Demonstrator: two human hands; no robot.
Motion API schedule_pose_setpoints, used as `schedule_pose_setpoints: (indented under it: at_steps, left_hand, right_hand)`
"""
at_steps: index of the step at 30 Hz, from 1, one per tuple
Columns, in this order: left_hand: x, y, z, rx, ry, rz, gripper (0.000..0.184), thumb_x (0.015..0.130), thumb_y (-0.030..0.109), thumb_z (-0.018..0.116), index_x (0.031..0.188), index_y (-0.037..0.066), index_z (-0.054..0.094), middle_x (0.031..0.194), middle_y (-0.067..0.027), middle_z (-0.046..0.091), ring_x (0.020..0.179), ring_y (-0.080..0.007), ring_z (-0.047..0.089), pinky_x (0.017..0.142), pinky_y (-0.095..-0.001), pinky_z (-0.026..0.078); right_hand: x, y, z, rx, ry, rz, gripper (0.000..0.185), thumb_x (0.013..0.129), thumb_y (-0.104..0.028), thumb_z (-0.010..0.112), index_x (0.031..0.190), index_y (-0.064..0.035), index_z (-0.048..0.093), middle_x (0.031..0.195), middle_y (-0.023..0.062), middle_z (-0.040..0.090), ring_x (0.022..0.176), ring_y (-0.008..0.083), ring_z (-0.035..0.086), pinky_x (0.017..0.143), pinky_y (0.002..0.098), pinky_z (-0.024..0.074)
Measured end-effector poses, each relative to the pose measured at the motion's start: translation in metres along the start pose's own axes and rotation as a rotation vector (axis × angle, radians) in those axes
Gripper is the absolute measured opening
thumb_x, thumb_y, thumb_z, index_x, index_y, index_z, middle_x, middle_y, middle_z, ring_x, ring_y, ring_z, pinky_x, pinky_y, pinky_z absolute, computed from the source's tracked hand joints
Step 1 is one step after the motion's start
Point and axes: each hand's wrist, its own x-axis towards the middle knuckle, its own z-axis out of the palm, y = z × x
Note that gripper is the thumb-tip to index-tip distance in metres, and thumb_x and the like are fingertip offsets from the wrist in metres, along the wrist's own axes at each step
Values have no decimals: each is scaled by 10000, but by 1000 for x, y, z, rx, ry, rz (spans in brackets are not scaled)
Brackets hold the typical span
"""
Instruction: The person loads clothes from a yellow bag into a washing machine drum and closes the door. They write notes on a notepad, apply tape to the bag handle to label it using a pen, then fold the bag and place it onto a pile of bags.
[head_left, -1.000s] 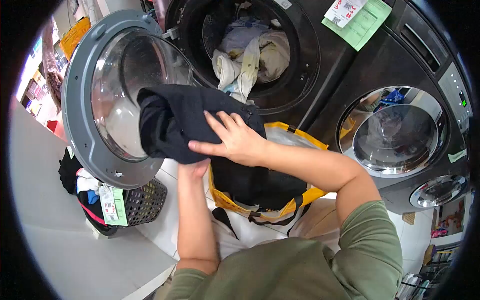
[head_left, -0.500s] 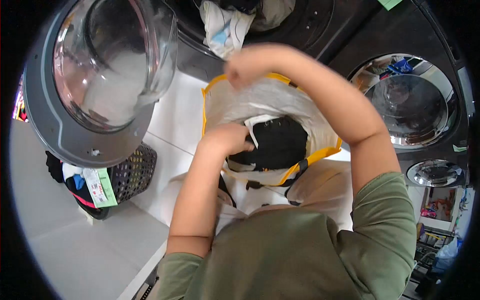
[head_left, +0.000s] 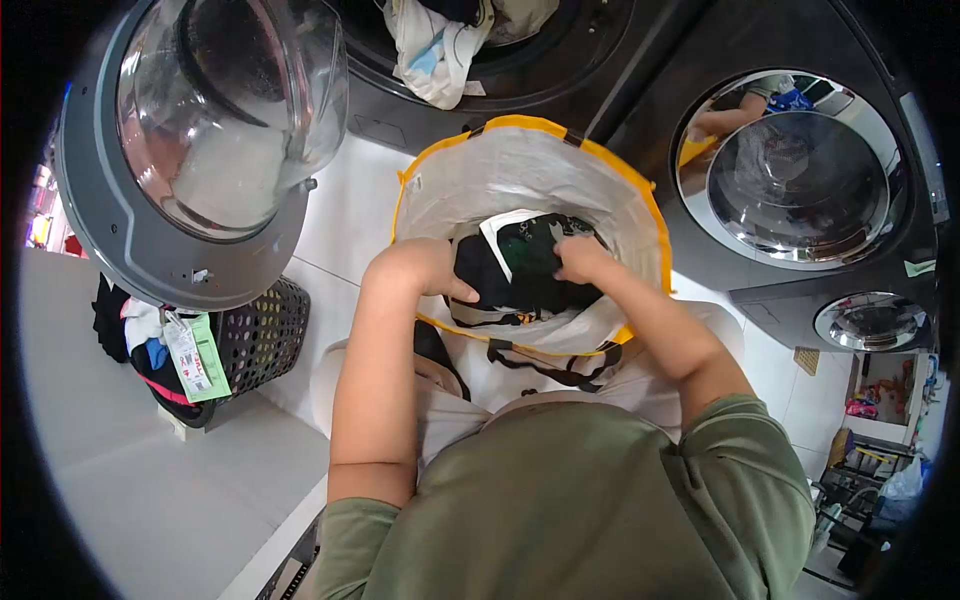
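Observation:
A big white laundry bag with yellow trim [head_left: 620,190] stands open between my knees. Black clothing [head_left: 530,285] with a white strip and a small print lies inside it. At the bag's left side, my left hand [head_left: 425,268] has its thumb against the edge of the black clothing; its other fingers are mostly hidden, and it looks closed on the cloth. My right hand [head_left: 580,258] reaches into the bag and pinches the black clothing near its upper right part. White clothing with a blue patch [head_left: 435,55] hangs out of the washer drum above the bag.
The washer's round glass door [head_left: 215,130] is swung out on the left. Below it stands a dark perforated basket [head_left: 262,335] holding clothes and a green paper slip [head_left: 205,355]. Another machine with a closed round door [head_left: 800,185] is on the right.
My right hand has come down from near the washer opening into the bag, onto the black clothing. My left hand has shifted slightly left. The bag's opening is wider.

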Motion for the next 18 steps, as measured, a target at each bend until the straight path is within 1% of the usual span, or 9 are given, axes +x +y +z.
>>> schedule_pose_setpoints:
  at_steps: [2, 4, 5, 6, 8, 10, 13, 15, 18]
  left_hand:
    - [-6, -2, 3, -78, 163, 98, 910, 684, 499, 816, 1384, 24, 479, 1167, -253, 652, 1101, -359, 631, 963, -393, 475]
    - [21, -11, 27, -206, 531, 329, 922, 696, 381, 837, 1427, 27, 402, 1202, -220, 645, 1134, -332, 617, 986, -379, 461]
    - [26, -9, 25, -342, 614, 375, 875, 709, 323, 833, 1419, 36, 411, 1223, -216, 630, 1143, -320, 611, 982, -374, 464]
    - [32, -6, 23, -472, 696, 432, 832, 722, 265, 829, 1411, 44, 419, 1244, -213, 616, 1152, -308, 606, 978, -368, 467]
    - [14, 7, -14, -853, 534, 321, 710, 766, 164, 792, 1385, 65, 457, 1227, -189, 602, 1111, -236, 607, 923, -325, 492]
    - [20, -8, -15, -866, 782, 298, 726, 792, 156, 773, 1418, 76, 415, 1244, -184, 584, 1110, -228, 596, 909, -330, 496]
    - [2, -14, -23, -996, 1344, 197, 727, 843, 153, 735, 1457, 100, 348, 1292, -196, 537, 1140, -262, 570, 906, -374, 493]
    - [-17, -24, -36, -1171, 1245, 204, 814, 904, 144, 663, 1551, 224, 176, 1441, -248, 422, 1261, -306, 497, 991, -393, 431]
    - [-22, -21, -42, -1379, 1151, 265, 882, 939, 173, 598, 1564, 355, 3, 1554, -254, 276, 1390, -307, 373, 1055, -445, 364]
  right_hand:
    - [-14, 4, -48, 385, 303, -354, 355, 727, -344, 766, 790, -37, 601, 805, 143, 582, 804, 319, 586, 752, 413, 474]
    - [-54, -22, -125, 1055, 250, -158, 316, 787, -278, 753, 818, -7, 591, 901, 82, 599, 883, 153, 553, 757, 301, 446]
    - [-56, -31, -143, 1083, 584, -420, 294, 821, -247, 736, 840, 11, 594, 900, 41, 619, 873, 131, 554, 740, 303, 459]
    - [-47, -40, -155, 947, 885, -521, 354, 828, -308, 742, 837, 17, 602, 789, 99, 649, 744, 228, 624, 703, 367, 483]
    - [-53, -42, -185, 536, 813, -338, 428, 798, -400, 751, 869, 6, 634, 796, 179, 669, 776, 351, 656, 722, 414, 514]
    - [-61, -52, -212, 377, 934, -116, 536, 766, -514, 743, 901, 0, 670, 845, 266, 650, 856, 452, 629, 748, 461, 523]
    - [-48, -73, -211, 593, 789, -284, 454, 844, -431, 698, 886, 13, 614, 946, 236, 662, 848, 368, 658, 711, 432, 491]
    - [-37, -101, -196, 430, 170, -506, 430, 844, -391, 695, 1011, 2, 645, 1050, 212, 669, 902, 327, 650, 784, 437, 491]
    - [-13, -133, -215, 288, -20, -518, 459, 832, -383, 698, 1116, -24, 670, 1076, 213, 676, 958, 321, 645, 853, 404, 493]
